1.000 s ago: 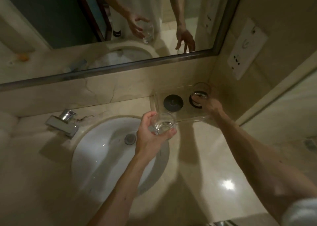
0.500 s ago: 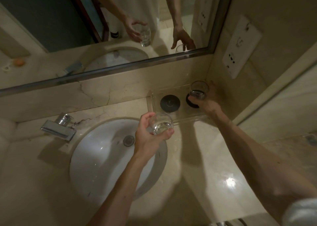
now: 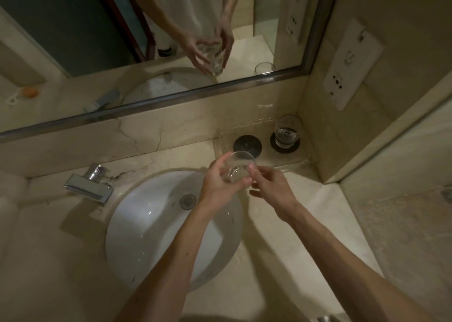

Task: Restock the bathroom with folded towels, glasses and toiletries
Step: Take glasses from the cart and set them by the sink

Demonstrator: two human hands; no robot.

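Tumbler [image 3: 239, 167] up off the counter, tilted, hanging at the one o'clock edge of the sink basin [image 3: 146, 224]! Left hand [image 3: 219, 186] is wrapped round it, fingers and thumb curled against the clear wall, and that's a firm grasp. Right hand [image 3: 272, 191] sits at three o'clock of the tumbler, one fingertip [image 3: 250, 168] against the rim. Whether it's actually gripping or only touching, can't tell from this angle; its other fingers are loosely bent below. Beyond the hands, at twelve o'clock, a clear tray [image 3: 297, 163] lies in the counter's corner with two dark coasters. The empty coaster [image 3: 247, 145] is directly behind the tumbler, and at its three o'clock the second glass [image 3: 287, 132] stands upright on the other one, close to the side wall. Chrome faucet [image 3: 89, 184] at ten o'clock of the basin, drain [image 3: 188, 201] just beside the left wrist. Mirror [image 3: 73, 40] above shows both hands round the tumbler, and a white outlet plate [image 3: 352, 65] is on the right-hand wall.
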